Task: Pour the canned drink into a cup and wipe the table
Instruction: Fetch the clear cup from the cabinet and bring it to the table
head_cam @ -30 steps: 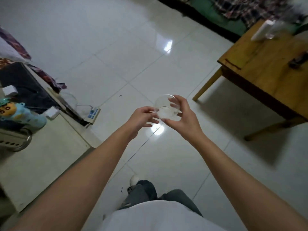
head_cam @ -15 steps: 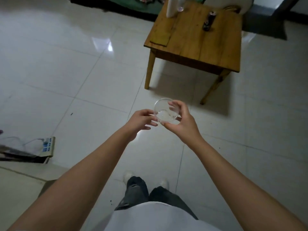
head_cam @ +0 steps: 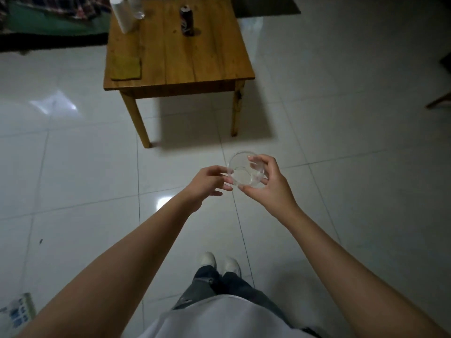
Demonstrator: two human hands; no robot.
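Note:
My right hand (head_cam: 271,184) grips a clear plastic cup (head_cam: 241,174) in front of me, above the tiled floor, with thumb and fingers curled round its rim and side. My left hand (head_cam: 207,184) is right beside the cup, its fingertips touching the cup's left wall. A dark drink can (head_cam: 187,20) stands upright near the far edge of the small wooden table (head_cam: 195,67) ahead. A yellow-green cloth (head_cam: 127,68) lies flat on the table's near left corner.
A white paper roll (head_cam: 122,17) and a clear bottle (head_cam: 136,8) stand at the table's far left. A green couch (head_cam: 48,25) with plaid fabric is behind it. A wooden leg (head_cam: 439,101) shows at the right edge. A scale (head_cam: 18,311) lies bottom left.
The view has swung so the table now lies straight ahead and closer. Both hands have kept the cup between them, shifted slightly right in view.

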